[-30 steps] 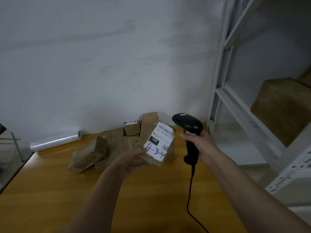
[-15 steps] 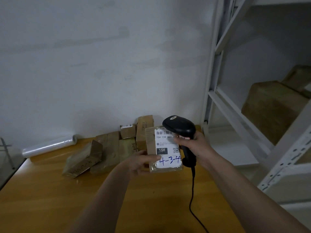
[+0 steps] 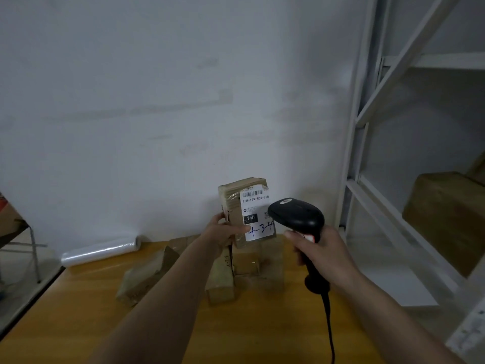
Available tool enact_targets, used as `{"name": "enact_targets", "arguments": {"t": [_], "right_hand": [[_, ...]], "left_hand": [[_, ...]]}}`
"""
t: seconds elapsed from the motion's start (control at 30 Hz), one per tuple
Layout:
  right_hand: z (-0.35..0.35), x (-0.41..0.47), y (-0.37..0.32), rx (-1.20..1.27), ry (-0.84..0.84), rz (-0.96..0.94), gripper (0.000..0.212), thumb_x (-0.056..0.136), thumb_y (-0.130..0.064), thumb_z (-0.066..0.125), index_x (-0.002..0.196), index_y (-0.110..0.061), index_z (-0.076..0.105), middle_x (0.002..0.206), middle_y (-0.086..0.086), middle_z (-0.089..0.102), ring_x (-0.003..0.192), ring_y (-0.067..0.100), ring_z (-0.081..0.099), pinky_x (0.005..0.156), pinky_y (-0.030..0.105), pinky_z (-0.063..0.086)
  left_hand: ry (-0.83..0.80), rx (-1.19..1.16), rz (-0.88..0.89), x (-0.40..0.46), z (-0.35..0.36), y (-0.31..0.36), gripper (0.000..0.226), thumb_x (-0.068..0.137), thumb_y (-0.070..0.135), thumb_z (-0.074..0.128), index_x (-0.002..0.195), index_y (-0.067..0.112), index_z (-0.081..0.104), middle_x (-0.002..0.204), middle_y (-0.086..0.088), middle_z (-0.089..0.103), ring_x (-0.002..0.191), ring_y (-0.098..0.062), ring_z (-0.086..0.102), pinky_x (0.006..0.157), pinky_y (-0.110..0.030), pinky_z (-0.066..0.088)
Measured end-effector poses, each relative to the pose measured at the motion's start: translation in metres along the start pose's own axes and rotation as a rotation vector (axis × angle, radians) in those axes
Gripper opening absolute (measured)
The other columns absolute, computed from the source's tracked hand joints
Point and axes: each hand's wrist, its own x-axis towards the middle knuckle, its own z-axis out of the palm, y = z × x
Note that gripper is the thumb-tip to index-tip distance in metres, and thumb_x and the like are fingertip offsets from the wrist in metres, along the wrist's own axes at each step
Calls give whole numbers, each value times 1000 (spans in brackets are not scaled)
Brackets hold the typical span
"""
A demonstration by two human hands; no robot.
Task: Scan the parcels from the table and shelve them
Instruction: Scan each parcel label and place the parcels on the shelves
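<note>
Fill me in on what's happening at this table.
A person is scanning parcels. The left hand holds a small taped cardboard parcel upright above the table, its white label, handwritten "4-3-4", facing the camera. The right hand grips a black corded barcode scanner beside that label. More brown parcels lie on the table behind, next to a roll of clear film. The white shelving at right already holds boxes.

An orange-brown wooden table (image 3: pixel 78 319) carries a cluster of brown cardboard parcels (image 3: pixel 246 269) at its far edge; at their 9 o'clock lies a clear plastic-film roll (image 3: pixel 101 250).
</note>
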Motion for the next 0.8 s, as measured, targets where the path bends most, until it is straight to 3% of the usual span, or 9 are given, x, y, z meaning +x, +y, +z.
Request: {"name": "enact_targets", "arguments": {"t": [0.27, 0.47, 0.6, 0.67, 0.77, 0.8], "right_hand": [[-2, -9, 0, -23, -23, -2, 13, 90, -22, 64, 80, -25, 58, 56, 6, 57, 47, 8, 57, 52, 15, 48], [-9, -11, -1, -44, -32, 16, 16, 91, -25, 64, 76, -25, 57, 56, 8, 56, 47, 10, 56, 52, 15, 47], [-15, -13, 1, -35, -38, 29, 14, 90, -26, 64, 78, -24, 58, 57, 7, 57, 50, 12, 57, 54, 16, 49], [-20, -16, 2, -18, -37, 26, 14, 90, -25, 64, 77, -21, 59, 58, 8, 58, 51, 13, 58, 56, 17, 50], [-29, -22, 7, 22, -45, 57, 13, 88, -25, 66, 80, -15, 62, 59, 6, 59, 53, 13, 59, 59, 19, 52], [-33, -23, 10, 47, -45, 78, 11, 87, -24, 67, 82, -15, 63, 59, 6, 59, 53, 13, 59, 58, 18, 52]], "left_hand": [[-12, -27, -17, 10, -1, -4, 99, 64, -10, 79, 148, 9, 30, 129, -22, 59, 114, -39, 60, 92, -48, 53], [-41, -31, 8, 14, 6, -8, 107, 57, -6, 82, 148, 9, 29, 133, -22, 57, 119, -39, 56, 101, -52, 47], [-24, -44, 53, 10, 16, -11, 97, 67, -11, 78, 148, 7, 28, 137, -21, 53, 124, -39, 53, 105, -50, 44], [-19, -44, 69, 4, 22, -13, 87, 67, -11, 78, 142, 5, 35, 133, -19, 55, 121, -38, 54, 105, -50, 45], [-5, -57, 54, -9, 34, -23, 56, 67, -13, 75, 112, 11, 52, 112, -14, 65, 110, -34, 60, 103, -49, 46], [-8, -50, 52, -13, 37, -29, 57, 63, -9, 79, 109, 13, 53, 111, -14, 66, 108, -33, 62, 102, -50, 47]]}}
